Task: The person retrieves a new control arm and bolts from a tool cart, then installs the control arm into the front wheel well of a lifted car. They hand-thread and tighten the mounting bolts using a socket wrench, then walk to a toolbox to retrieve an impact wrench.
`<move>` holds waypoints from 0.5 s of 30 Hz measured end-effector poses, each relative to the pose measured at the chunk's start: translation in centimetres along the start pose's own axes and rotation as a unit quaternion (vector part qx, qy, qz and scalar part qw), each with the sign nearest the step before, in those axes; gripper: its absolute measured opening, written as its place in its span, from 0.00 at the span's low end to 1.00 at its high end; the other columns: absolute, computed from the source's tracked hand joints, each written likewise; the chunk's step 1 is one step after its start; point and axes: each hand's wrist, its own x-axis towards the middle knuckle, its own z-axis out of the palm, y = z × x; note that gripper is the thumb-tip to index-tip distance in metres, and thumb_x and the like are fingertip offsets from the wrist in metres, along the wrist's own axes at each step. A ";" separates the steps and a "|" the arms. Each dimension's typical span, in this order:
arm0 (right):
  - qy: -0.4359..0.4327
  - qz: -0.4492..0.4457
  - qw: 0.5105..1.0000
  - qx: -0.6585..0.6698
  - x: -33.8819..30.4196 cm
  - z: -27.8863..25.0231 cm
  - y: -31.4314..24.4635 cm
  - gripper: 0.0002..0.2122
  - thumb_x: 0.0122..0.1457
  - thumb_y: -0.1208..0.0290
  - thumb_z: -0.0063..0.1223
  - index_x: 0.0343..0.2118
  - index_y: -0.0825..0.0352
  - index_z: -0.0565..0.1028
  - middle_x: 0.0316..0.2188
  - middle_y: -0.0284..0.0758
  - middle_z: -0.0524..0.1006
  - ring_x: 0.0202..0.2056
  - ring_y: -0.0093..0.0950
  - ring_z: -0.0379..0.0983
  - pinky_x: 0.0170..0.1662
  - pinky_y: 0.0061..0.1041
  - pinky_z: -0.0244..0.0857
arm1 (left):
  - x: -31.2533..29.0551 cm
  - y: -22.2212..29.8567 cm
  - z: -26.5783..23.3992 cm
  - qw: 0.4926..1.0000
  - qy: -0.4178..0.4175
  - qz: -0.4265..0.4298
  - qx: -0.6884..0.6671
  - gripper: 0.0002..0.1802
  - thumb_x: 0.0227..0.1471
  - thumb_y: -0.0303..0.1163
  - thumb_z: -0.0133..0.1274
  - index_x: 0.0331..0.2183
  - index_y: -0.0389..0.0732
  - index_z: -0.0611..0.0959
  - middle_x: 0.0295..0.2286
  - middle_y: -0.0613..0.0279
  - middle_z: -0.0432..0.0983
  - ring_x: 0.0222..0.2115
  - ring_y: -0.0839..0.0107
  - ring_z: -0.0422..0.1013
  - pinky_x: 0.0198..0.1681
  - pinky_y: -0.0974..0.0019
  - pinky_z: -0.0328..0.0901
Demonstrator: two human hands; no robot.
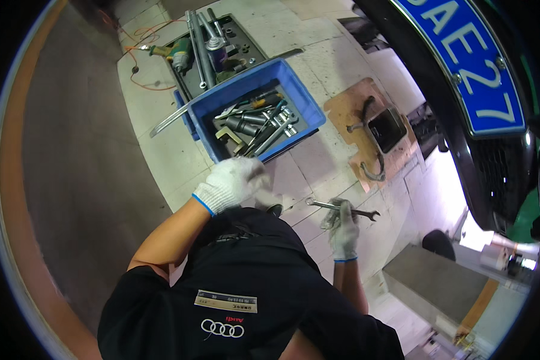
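Note:
My right hand (344,235), in a white knit glove with grey on its fingers, is closed around the middle of a combination wrench (366,213). The ring end points left and the open jaw right. At the near corner of a blue plastic crate (306,99) is my left hand (231,183), gloved in white with a blue cuff. Its fingers are curled and blurred, so whether they hold anything is unclear. Inside the crate lie sockets (241,125), screwdrivers (269,101), a brass-coloured clamp-like piece (230,139) and several other metal tools.
Beyond the crate a dark tray (246,36) carries long bars, a spray can (216,51) and a green power drill (179,54). To the right, a black container (387,129) sits on cardboard (342,102). A car bumper with a blue plate (471,66) overhangs the right side.

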 end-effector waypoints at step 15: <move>0.467 -0.023 0.878 -0.100 -16.6 1.1 7.5 0.16 0.70 0.61 0.53 0.40 0.73 0.80 0.26 0.32 0.78 0.25 0.19 0.72 0.30 0.20 0.69 | 19.7 -7.8 6.8 0.949 -0.114 -0.051 0.289 0.16 0.55 0.32 0.52 0.42 0.38 0.88 0.43 0.42 0.83 0.46 0.48 0.81 0.48 0.51 0.75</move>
